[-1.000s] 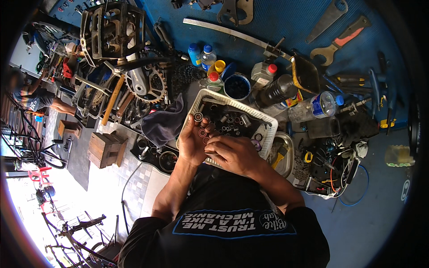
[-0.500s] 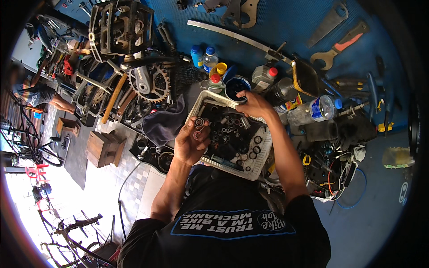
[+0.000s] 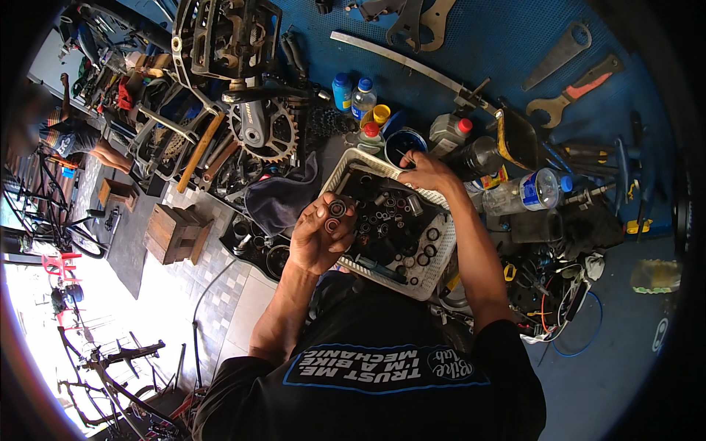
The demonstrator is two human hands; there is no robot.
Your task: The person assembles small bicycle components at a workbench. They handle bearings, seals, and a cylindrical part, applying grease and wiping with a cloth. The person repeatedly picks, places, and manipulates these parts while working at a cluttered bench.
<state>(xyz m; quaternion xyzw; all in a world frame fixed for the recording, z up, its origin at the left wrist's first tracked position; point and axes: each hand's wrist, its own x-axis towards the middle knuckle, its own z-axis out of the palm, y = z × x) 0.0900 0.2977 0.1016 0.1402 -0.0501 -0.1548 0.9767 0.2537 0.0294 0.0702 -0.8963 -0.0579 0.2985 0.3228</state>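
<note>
Two ring-shaped bearings (image 3: 336, 209) are pinched one above the other in my left hand (image 3: 318, 239), over the left edge of a white plastic basket (image 3: 360, 158). Inside that basket lie many small metal parts and black rings (image 3: 431, 235). My right hand (image 3: 430, 175) is above the basket's far side, its fingers bent together at the mouth of a round blue tub (image 3: 418, 140). The tub's inside looks dark. Whatever those fingertips grip, if anything, is too hidden to name.
Bottles with red caps (image 3: 463, 126) and blue caps (image 3: 364, 86) stand around the tub. A clear bottle (image 3: 526, 192) lies at right. A crankset (image 3: 254, 128), a hammer (image 3: 200, 152) and a dark cloth (image 3: 279, 195) are at left. Far left, another person (image 3: 73, 140) is visible.
The whole view has shifted slightly, moving the scene right. My left hand still holds the bearings; my right fingers remain at the tub's mouth.
</note>
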